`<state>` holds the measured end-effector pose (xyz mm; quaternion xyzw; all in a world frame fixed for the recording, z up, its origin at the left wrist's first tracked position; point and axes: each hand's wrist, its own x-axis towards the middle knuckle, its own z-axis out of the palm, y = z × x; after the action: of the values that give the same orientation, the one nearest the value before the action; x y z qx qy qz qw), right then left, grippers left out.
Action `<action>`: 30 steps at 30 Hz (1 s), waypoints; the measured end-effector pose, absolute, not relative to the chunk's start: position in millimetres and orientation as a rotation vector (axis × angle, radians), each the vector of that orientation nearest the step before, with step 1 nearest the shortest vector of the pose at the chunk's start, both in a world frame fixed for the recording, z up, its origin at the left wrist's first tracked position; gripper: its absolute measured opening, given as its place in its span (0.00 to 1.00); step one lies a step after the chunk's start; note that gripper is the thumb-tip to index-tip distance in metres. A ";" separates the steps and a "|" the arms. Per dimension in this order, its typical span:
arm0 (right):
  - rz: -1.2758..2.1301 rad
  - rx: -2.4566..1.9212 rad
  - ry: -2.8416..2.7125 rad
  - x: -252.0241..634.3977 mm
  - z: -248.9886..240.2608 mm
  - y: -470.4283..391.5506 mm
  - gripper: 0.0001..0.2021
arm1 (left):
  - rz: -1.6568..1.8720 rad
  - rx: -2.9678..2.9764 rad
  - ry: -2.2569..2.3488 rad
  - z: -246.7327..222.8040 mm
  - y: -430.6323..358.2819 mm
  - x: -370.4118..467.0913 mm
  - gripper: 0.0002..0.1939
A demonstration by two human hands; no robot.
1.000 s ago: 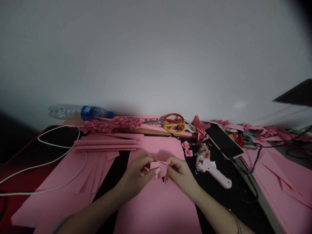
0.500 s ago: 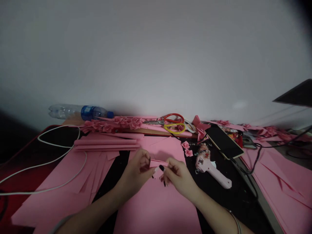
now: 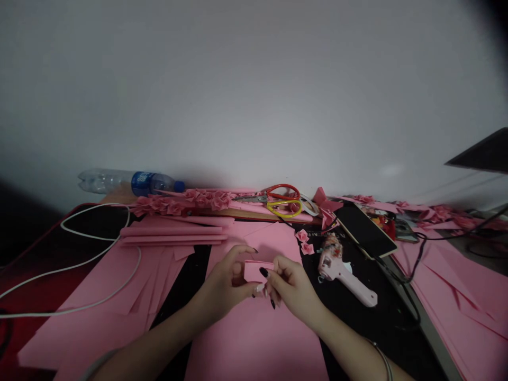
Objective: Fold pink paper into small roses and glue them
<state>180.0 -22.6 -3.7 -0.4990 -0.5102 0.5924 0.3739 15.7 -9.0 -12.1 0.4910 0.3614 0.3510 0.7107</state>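
Note:
Both hands hold a small folded piece of pink paper (image 3: 254, 270) above a long pink sheet (image 3: 257, 338). My right hand (image 3: 291, 286) pinches its right end, the thumb lying across the front. At the left end, my left hand (image 3: 224, 280) has its thumb against the lower edge, while its index finger is raised off the paper behind the top edge. Some of the left fingers are hidden behind the paper. Two small pink paper roses (image 3: 304, 242) lie just beyond my right hand. A pink glue gun (image 3: 345, 275) rests to the right of it.
Scissors (image 3: 283, 201) with red and yellow handles lie at the back, near more paper roses (image 3: 220, 200) and a plastic bottle (image 3: 115, 181). Rolled paper (image 3: 172, 235) and a white cable (image 3: 91, 305) are at left. A phone (image 3: 367, 230) and pink sheets (image 3: 468, 286) are at right.
My left index finger has lifted from the paper and stretched out. More of the folded paper's front face shows now. The right hand has barely moved.

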 end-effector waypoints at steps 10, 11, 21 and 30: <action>1.523 -1.311 -1.338 179.9 -1.6 -24.5 0.18 | 0.697 1.251 0.959 -2.6 -11.3 15.4 0.34; 1.505 -1.320 -1.362 180.0 -1.1 -24.4 0.17 | 0.691 1.251 0.962 -1.8 -11.3 15.2 0.34; 1.427 -1.314 -1.471 181.6 -5.1 -22.7 0.15 | 0.647 1.172 0.896 -1.7 -14.1 14.5 0.35; 1.485 -1.283 -1.382 182.2 -3.6 -23.2 0.16 | 0.693 1.129 0.869 -6.6 -11.7 15.5 0.37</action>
<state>182.2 -23.2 -3.6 -0.4982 -0.5367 0.5768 0.3622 15.5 -11.7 -6.6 0.5072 0.3904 0.3115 0.7023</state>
